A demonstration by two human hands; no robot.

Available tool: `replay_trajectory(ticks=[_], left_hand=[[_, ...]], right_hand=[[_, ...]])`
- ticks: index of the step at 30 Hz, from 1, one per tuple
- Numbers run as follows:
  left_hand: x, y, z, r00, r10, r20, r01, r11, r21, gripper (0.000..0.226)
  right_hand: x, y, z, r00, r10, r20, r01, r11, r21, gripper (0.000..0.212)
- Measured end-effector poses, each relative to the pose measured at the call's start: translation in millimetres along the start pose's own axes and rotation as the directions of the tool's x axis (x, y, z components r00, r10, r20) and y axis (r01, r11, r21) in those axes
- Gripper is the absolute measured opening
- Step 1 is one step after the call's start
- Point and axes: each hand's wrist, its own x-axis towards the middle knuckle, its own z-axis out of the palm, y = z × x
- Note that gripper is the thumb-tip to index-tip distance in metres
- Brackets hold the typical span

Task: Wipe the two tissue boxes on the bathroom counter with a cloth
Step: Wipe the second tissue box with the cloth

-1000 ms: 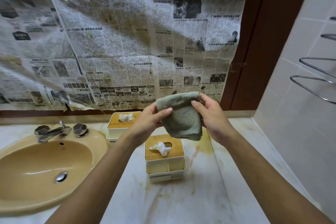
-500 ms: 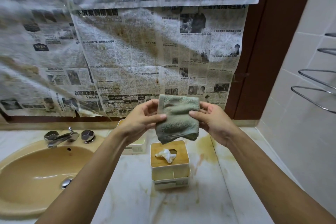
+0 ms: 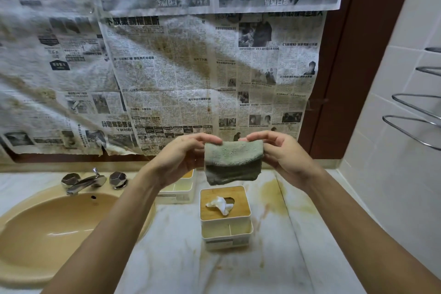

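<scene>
Above the near box (image 3: 214, 194), clear of its lid, hangs the cloth (image 3: 232, 162), a green folded towel pinched at its two top corners. The left hand (image 3: 181, 160) nips the left corner between thumb and fingertips. The right hand (image 3: 284, 157) nips the right corner the same way, with its fingers curled over the top edge. That edge runs about level between the hands, and the lower fold hangs free, touching nothing.

The near box stands on the counter (image 3: 298, 234), straight below the cloth. It has white walls and a wooden lid, and a white tissue (image 3: 220, 205) pokes up from the lid's slot. On its side toward the person sits a lower open tray split by a divider.

Behind the near box and to its left stands the far box (image 3: 177, 190), apart from it and mostly hidden by the left wrist. Only a strip of its wooden lid and its white tray show. Farther left of the near box, the tan sink (image 3: 47, 234) is set into the counter, with a chrome tap (image 3: 83, 181) at its back rim. Yellow-brown stains mark the counter just right of the near box. Behind the near box, stained newspaper (image 3: 191, 74) covers the wall. Well to its right, high on the tiled side wall, is a wire rack (image 3: 416, 109).
</scene>
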Motion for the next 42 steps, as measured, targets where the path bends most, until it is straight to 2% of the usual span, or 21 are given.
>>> replay_trajectory(ticks=[2,4,8,11,15,20,23,26,28,30,32,34,37,40,42], left_hand=[[1.4,-6.3,4.0,0.999,-0.046,-0.015,0.046,0.999,-0.014,0.035],[2.8,-14.4,6.5,0.998,-0.053,-0.035,0.052,0.999,-0.014,0.026],[5.6,-26.5,8.4,0.993,-0.043,-0.108,0.032,0.995,-0.098,0.033],[8.3,-30.9,7.9,0.985,-0.067,-0.160,0.041,0.987,-0.157,0.031],[9.4,-34.7,1.6,0.988,-0.096,-0.122,0.069,0.976,-0.208,0.032],[8.8,-35.3,-0.6,0.994,-0.060,-0.092,0.049,0.992,-0.115,0.033],[6.4,-33.8,1.4,0.995,-0.023,-0.096,0.020,0.999,-0.029,0.033],[3.4,-35.0,0.1,0.998,-0.027,-0.055,0.035,0.986,0.161,0.046],[1.2,-40.4,-1.7,0.999,-0.040,-0.009,0.041,0.957,0.288,0.037],[-1.3,-48.9,-2.1,0.999,-0.049,0.019,0.039,0.934,0.356,0.020],[-3.7,-59.1,-1.0,0.997,-0.063,0.053,0.040,0.932,0.361,0.014],[-5.6,-70.5,-0.3,0.995,-0.065,0.070,0.037,0.938,0.345,0.014],[-7.0,-88.2,-2.1,1.000,-0.014,0.022,0.005,0.930,0.368,0.016],[-11.0,-105.5,-8.2,1.000,0.012,-0.028,-0.001,0.932,0.363,0.018],[-14.0,-115.8,-14.8,0.998,-0.020,-0.055,0.037,0.939,0.342,0.022]], right_hand=[[3.4,10.5,1.9,0.993,0.073,-0.090,-0.070,0.997,0.042,0.021],[4.5,20.1,3.0,0.983,0.140,-0.121,-0.132,0.989,0.072,0.021],[1.1,31.2,4.7,0.966,0.251,-0.055,-0.245,0.964,0.099,0.024],[-0.2,33.5,5.8,0.965,0.262,-0.028,-0.257,0.960,0.115,0.027],[0.9,26.5,4.5,0.975,0.219,-0.043,-0.216,0.974,0.065,0.030],[4.7,23.1,0.6,0.967,0.253,-0.034,-0.241,0.947,0.211,0.030],[3.4,27.9,3.8,0.979,0.187,-0.082,-0.184,0.982,0.047,0.020],[0.4,33.1,2.6,0.990,0.125,-0.071,-0.125,0.992,0.008,0.050],[-4.3,35.9,1.0,0.988,0.155,-0.014,-0.154,0.988,0.023,0.051],[-10.3,41.5,3.0,0.977,0.213,0.023,-0.212,0.977,-0.029,0.037],[-15.0,55.4,6.4,0.961,0.272,0.041,-0.272,0.962,-0.018,0.027],[-20.7,69.4,11.7,0.940,0.336,0.061,-0.340,0.938,0.070,0.025],[-29.3,85.4,18.2,0.920,0.375,0.113,-0.390,0.903,0.178,0.014],[-30.5,96.4,20.6,0.938,0.346,0.027,-0.346,0.930,0.121,0.024],[-28.3,102.9,19.0,0.955,0.294,-0.041,-0.292,0.955,0.049,0.021]])
